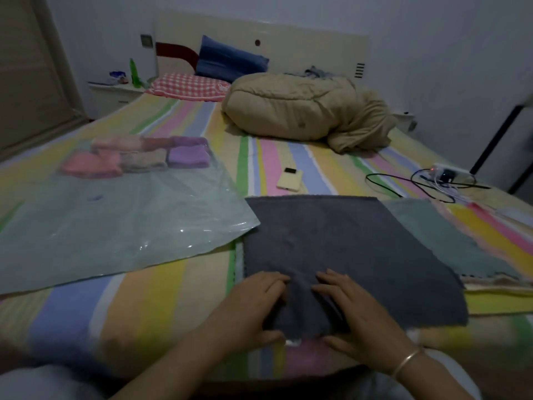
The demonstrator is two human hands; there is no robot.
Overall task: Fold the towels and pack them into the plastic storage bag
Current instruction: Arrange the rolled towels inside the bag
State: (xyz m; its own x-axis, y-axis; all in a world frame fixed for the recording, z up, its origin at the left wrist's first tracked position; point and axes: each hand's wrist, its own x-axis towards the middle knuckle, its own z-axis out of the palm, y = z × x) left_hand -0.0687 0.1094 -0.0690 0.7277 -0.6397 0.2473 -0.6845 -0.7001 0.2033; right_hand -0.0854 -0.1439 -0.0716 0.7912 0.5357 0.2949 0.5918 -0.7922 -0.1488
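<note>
A dark grey towel (340, 243) lies spread flat on the striped bed, on top of a green towel (450, 241) that shows at its right. My left hand (253, 307) and my right hand (354, 310) sit close together at the grey towel's near edge, fingers on top and thumbs at the edge, pinching the cloth, which bunches up between them. The clear plastic storage bag (115, 226) lies flat to the left. At its far end it holds several folded towels, among them a pink (89, 166), a beige (144, 161) and a purple one (189, 157).
A pale yellow phone (290, 180) lies just beyond the grey towel. A rolled beige duvet (302, 111) fills the far middle of the bed. A power strip with cables (447, 174) is at the right. Pillows (187, 86) and a nightstand (115, 93) are at the back left.
</note>
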